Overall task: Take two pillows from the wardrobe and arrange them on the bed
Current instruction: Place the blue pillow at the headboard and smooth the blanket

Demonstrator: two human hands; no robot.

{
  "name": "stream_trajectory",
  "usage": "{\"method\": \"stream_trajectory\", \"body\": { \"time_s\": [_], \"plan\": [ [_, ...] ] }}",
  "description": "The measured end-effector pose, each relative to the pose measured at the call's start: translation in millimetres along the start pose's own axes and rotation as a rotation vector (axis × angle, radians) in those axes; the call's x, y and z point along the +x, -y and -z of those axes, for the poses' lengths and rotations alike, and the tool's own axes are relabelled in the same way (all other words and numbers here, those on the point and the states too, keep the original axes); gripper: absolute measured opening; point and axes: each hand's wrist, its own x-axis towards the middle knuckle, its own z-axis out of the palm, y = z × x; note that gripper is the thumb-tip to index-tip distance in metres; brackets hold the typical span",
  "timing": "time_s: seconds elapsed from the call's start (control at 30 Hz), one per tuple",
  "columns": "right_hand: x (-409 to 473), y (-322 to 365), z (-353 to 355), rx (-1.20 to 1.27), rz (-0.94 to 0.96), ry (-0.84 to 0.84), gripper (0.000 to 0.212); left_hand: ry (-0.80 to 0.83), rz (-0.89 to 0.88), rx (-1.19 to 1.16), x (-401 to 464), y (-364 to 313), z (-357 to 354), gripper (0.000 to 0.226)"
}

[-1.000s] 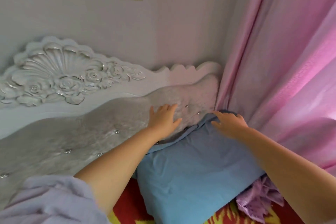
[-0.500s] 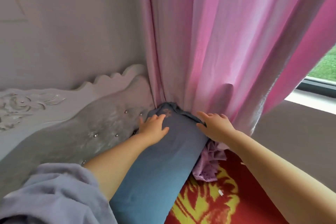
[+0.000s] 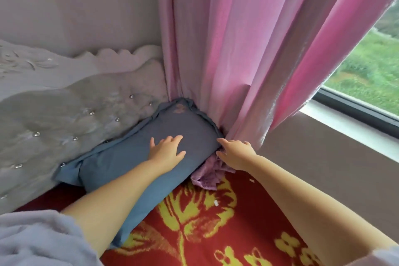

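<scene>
From the head view we count one pillow (image 3: 138,157), blue, lying on the bed (image 3: 216,222) with its long side against the headboard (image 3: 64,119) and its far end tucked into the corner at about 12 o'clock, where the pink curtain (image 3: 237,49) hangs down onto it. We see no second pillow in this view.

We count two hands. The left hand (image 3: 166,151) lies flat on top of the pillow near its far end, fingers spread apart and gripping nothing. The right hand (image 3: 235,153) sits at about 3 o'clock from the left one, at the pillow's right edge, fingers loosely apart and reaching toward the pillow's corner; we cannot tell whether the fingertips pinch any cloth there.

One bunched piece of purple fabric (image 3: 207,175) pokes out from under the pillow's right edge, just below the right hand; most of it is hidden, so we cannot say what it is. One red bed cover with yellow flowers spreads toward 6 o'clock. One window (image 3: 367,67) shows at 2 o'clock, cut off by the frame edge.

The near end of the pillow is covered by the left forearm and a lilac sleeve (image 3: 38,239) at 7 o'clock. The carved part of the headboard is cut off at the left edge.
</scene>
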Motion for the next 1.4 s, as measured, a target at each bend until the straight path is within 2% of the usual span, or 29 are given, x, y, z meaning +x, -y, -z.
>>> {"method": "stream_trajectory", "body": {
  "time_s": [0.17, 0.3, 0.47, 0.57, 0.7, 0.9, 1.07, 1.23, 1.4],
  "plan": [
    [11, 82, -9, -0.059, 0.157, 0.054, 0.048, -0.079, 0.218, -0.050, -50, 84, 17, 0.052],
    [11, 168, -17, -0.109, 0.248, 0.039, 0.048, -0.113, 0.289, -0.041, -101, 157, 24, 0.053],
    [3, 274, -35, -0.074, 0.249, -0.012, 0.045, -0.170, 0.242, -0.001, -154, 249, 39, 0.051],
    [-3, 320, -51, -0.079, 0.221, 0.030, 0.049, -0.179, 0.190, -0.007, -165, 288, 51, 0.052],
    [-5, 345, -55, -0.036, 0.151, 0.038, 0.050, -0.075, 0.140, 0.021, -159, 320, 61, 0.052],
    [-21, 313, -40, 0.021, -0.034, -0.028, 0.051, 0.079, -0.018, 0.030, -126, 283, 64, 0.051],
    [-52, 268, -44, 0.057, -0.201, -0.060, 0.052, 0.064, -0.179, -0.013, -111, 228, 57, 0.047],
    [-102, 234, -64, 0.111, -0.286, -0.097, 0.044, 0.171, -0.260, 0.039, -118, 178, 39, 0.046],
    [-150, 190, -68, 0.093, -0.363, -0.130, 0.042, 0.153, -0.395, 0.043, -128, 105, 39, 0.047]
  ]
}}
